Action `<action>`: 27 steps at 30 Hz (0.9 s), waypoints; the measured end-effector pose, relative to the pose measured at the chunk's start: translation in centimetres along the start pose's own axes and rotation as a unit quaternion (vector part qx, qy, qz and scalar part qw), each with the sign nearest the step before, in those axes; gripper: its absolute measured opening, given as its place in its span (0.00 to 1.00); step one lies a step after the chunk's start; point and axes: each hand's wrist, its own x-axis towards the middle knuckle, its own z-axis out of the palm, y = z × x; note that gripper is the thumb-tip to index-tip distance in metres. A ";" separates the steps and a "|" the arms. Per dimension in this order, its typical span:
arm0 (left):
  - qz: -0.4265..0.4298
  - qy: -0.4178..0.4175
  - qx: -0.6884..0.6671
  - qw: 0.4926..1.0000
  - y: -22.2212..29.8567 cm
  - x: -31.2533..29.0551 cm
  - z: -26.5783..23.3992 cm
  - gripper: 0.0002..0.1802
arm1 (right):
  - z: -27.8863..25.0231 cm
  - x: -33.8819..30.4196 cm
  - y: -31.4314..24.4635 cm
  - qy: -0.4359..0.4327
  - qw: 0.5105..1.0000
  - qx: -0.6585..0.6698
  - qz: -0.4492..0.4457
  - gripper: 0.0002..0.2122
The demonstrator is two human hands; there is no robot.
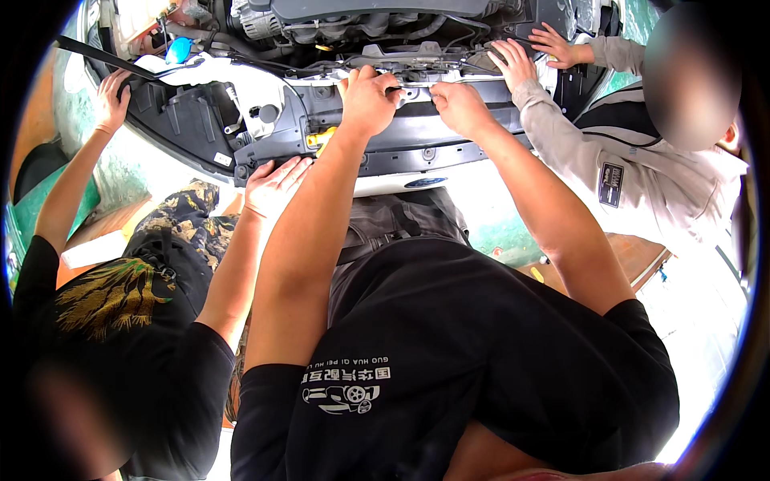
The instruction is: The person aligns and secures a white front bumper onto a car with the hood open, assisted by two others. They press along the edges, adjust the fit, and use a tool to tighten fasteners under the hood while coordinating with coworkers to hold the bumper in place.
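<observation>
Both my arms reach over the front of a car with its engine bay uncovered. My left hand (369, 100) is closed at the front cross-panel, its fingers curled around something dark and small that I cannot make out. A short way to the right, my right hand (463, 109) is also closed, thumb and fingers pinched together at the same panel. What lies in its fingertips is hidden. Between the two hands sits a light metal latch part (415, 94). Below them runs the black front panel (409, 136). A yellow part (321, 139) rests beside my left wrist.
At the left, a person in black (120, 297) has both hands on the car's front edge. To the right, a person in a light jacket (609, 160) leans over with both hands on the car. A black rod (104, 58) and a blue cap (178, 50) are at upper left.
</observation>
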 end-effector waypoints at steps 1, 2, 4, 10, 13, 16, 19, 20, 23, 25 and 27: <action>0.000 0.001 0.001 1.000 0.1 0.0 0.0 0.09 | 0.1 0.0 0.1 0.007 1.000 -0.002 -0.003 0.12; 0.000 0.002 0.002 1.000 0.1 0.0 0.0 0.09 | 0.3 -0.1 0.1 0.014 1.000 -0.004 -0.006 0.11; 0.001 0.005 0.000 1.000 0.1 -0.1 0.0 0.09 | 0.4 -0.3 0.3 0.022 1.000 -0.008 -0.010 0.11; 0.006 0.015 -0.004 1.000 0.1 -0.2 -0.1 0.09 | 0.7 -0.5 0.0 0.038 0.999 -0.014 -0.021 0.10; 0.008 0.016 -0.008 1.000 0.3 -0.4 -0.1 0.08 | 1.6 -0.8 0.9 0.056 0.997 -0.029 -0.046 0.10; 0.008 0.015 -0.009 1.000 0.2 -0.1 -0.1 0.08 | 1.9 -0.9 1.0 0.059 0.996 -0.033 -0.050 0.11; 0.007 0.008 -0.003 1.000 0.1 -0.3 -0.3 0.08 | 0.7 -1.6 0.0 0.028 0.999 -0.031 -0.021 0.12; 0.005 0.004 -0.001 1.000 0.0 -0.3 -0.5 0.08 | -0.5 -2.2 -1.2 -0.002 0.999 -0.037 0.012 0.13; -0.002 -0.006 0.001 1.000 0.3 -0.2 -0.7 0.08 | -1.2 -2.7 -1.2 -0.016 0.998 -0.064 0.022 0.14; 0.001 -0.005 0.001 1.000 0.4 -0.2 -0.6 0.09 | -1.3 -2.5 -0.4 -0.011 0.997 -0.077 -0.013 0.14; 0.006 -0.002 0.002 1.000 0.1 -0.2 -0.6 0.09 | -1.4 -1.7 -0.2 -0.022 0.995 -0.080 -0.061 0.14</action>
